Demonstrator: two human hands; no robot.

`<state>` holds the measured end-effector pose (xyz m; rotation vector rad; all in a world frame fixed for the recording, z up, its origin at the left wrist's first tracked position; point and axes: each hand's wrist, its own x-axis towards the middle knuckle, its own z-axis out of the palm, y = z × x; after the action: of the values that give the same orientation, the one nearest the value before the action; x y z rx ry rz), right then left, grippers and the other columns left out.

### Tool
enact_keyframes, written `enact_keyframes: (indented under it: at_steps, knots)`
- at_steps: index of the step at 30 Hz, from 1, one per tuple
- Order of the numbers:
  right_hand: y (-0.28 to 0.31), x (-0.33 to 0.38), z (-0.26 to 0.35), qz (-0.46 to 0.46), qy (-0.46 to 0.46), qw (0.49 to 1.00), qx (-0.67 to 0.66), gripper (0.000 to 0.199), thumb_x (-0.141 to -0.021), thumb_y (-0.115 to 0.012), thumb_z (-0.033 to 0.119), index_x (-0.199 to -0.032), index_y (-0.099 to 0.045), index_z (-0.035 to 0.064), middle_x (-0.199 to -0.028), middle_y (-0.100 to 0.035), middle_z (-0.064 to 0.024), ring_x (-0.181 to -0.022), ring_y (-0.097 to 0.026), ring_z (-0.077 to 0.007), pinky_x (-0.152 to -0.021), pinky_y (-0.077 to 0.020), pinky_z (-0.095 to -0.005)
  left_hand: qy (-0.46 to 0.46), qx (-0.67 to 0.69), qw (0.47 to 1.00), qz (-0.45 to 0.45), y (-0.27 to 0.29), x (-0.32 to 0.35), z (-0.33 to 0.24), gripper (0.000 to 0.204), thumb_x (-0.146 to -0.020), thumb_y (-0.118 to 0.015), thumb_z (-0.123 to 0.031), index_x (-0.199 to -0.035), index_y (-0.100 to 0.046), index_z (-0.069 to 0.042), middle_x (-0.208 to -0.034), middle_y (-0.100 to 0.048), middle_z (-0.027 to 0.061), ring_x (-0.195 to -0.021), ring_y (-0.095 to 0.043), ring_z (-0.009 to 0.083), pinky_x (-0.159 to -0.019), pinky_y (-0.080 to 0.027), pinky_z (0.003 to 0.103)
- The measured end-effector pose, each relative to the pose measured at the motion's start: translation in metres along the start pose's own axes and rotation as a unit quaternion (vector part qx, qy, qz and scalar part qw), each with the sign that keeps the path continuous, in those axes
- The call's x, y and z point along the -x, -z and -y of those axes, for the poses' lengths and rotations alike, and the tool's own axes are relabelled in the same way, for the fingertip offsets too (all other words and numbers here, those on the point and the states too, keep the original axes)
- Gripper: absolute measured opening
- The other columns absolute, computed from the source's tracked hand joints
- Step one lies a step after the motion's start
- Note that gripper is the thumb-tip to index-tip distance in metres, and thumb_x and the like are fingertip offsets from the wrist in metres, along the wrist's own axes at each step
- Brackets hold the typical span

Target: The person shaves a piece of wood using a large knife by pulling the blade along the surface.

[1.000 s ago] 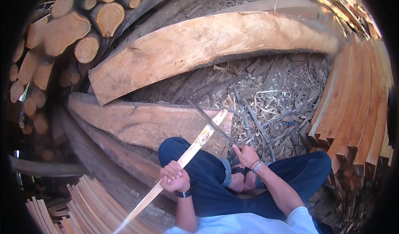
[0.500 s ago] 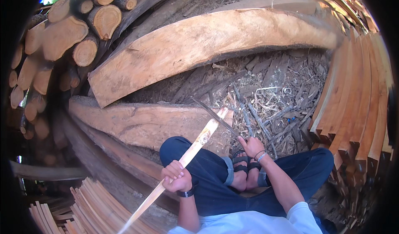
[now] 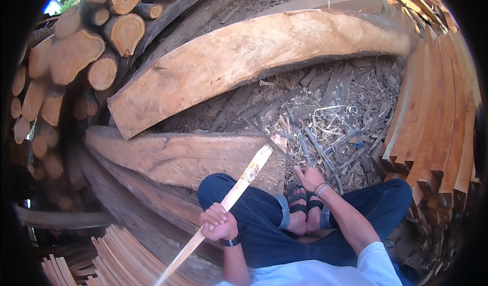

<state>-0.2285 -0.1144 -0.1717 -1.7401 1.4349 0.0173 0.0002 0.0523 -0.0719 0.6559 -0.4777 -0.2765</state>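
Observation:
My left hand [image 3: 219,222] is wrapped round a long pale wooden stick [image 3: 235,193], gripping it below its middle. The stick slants up and right across my left thigh, its peeled far end near a thick plank [image 3: 178,154]. In my right hand [image 3: 310,179], closed round a handle that the fingers mostly hide, is a long dark-bladed knife [image 3: 284,155]. Its blade points up and left and crosses the stick close to the far tip. A patch of rough bark-coloured surface shows on the stick near that end.
A broad curved slab [image 3: 254,47] lies ahead, and wood shavings [image 3: 330,108] and thin branches [image 3: 323,151] litter the ground. Cut logs [image 3: 127,34] are piled at the far left. Stacked boards [image 3: 439,113] stand at the right, and thin strips [image 3: 127,255] lie at the lower left.
The scene has shifted slightly in view. The knife blade now sits a little nearer the stick's far tip; both hands keep their holds.

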Motion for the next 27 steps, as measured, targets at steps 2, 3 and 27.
enact_keyframes:
  at_steps: [2, 3, 27]
  knots:
    - [-0.007, 0.011, -0.002, 0.004, 0.028, 0.999, 0.032, 0.067, -0.094, -0.04, 0.056, -0.079, -0.068, -0.0028, -0.069, -0.062, -0.0279, -0.075, -0.063, -0.0452, -0.074, -0.05, -0.0503, 0.003, 0.005, 1.0, -0.003, 0.003, 0.001, -0.002, 0.027, -0.08, -0.042, -0.023, -0.056, -0.031, -0.014, -0.044, -0.032, 0.0007, -0.04, -0.03, 0.012, -0.051, -0.032, 0.027]
    - [-0.009, 0.016, -0.002, 0.011, 0.043, 0.998, 0.035, 0.066, -0.094, -0.04, 0.055, -0.08, -0.069, -0.0019, -0.07, -0.063, -0.0273, -0.075, -0.063, -0.0449, -0.074, -0.0501, -0.0503, 0.006, 0.007, 1.0, -0.002, 0.005, 0.002, -0.003, 0.027, -0.079, -0.041, -0.023, -0.056, -0.032, -0.014, -0.044, -0.032, 0.001, -0.04, -0.031, 0.0126, -0.052, -0.033, 0.028]
    - [0.002, -0.032, -0.007, -0.027, -0.032, 0.999, 0.003, 0.085, -0.09, -0.036, 0.07, -0.075, -0.069, -0.0077, -0.076, -0.064, -0.0318, -0.083, -0.065, -0.0455, -0.08, -0.0511, -0.0503, 0.007, 0.001, 1.0, 0.014, -0.002, -0.001, 0.0, 0.03, -0.081, -0.041, -0.024, -0.055, -0.029, -0.016, -0.043, -0.029, -0.0009, -0.039, -0.026, 0.0112, -0.048, -0.028, 0.026]
